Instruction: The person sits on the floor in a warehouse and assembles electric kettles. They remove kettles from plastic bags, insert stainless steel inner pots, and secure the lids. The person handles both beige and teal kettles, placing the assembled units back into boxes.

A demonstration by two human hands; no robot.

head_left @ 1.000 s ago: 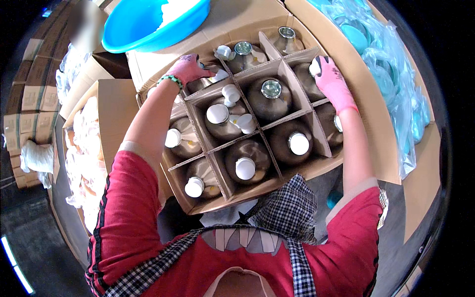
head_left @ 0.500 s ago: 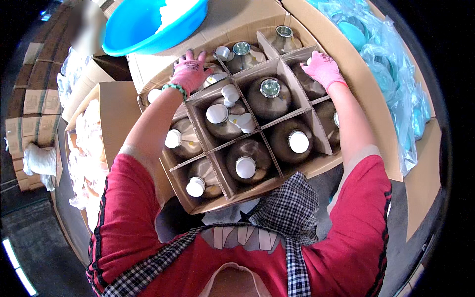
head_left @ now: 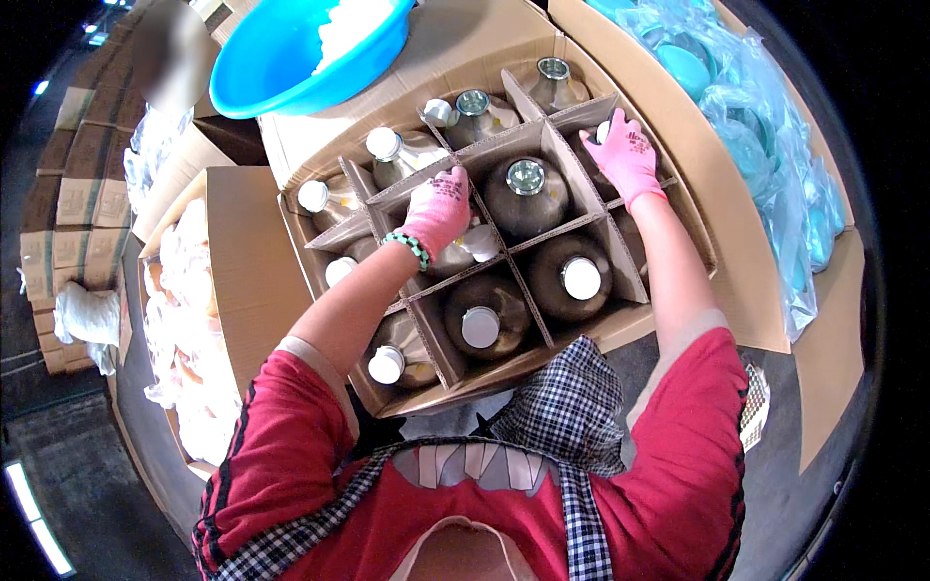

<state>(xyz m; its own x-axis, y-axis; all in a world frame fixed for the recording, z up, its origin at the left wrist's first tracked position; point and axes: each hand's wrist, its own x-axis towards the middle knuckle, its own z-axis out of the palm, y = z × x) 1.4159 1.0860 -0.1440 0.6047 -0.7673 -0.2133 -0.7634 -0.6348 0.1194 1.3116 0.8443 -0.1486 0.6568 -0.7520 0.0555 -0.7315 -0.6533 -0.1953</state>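
Bottles are standing in divided carton. Left hand, pink-gloved, is curling over middle-row cell; fingertips hiding, so cannot tell how far open grip is or what it's holding. Right hand, also gloved, is closing thumb and finger around white cap on bottle at right. Count: seven white-capped necks showing, that one included; three uncapped, silver-rimmed; two loose white pieces lying among them. Bottles are pointing necks up, long axes running upright, outer ones appearing to lean outward.
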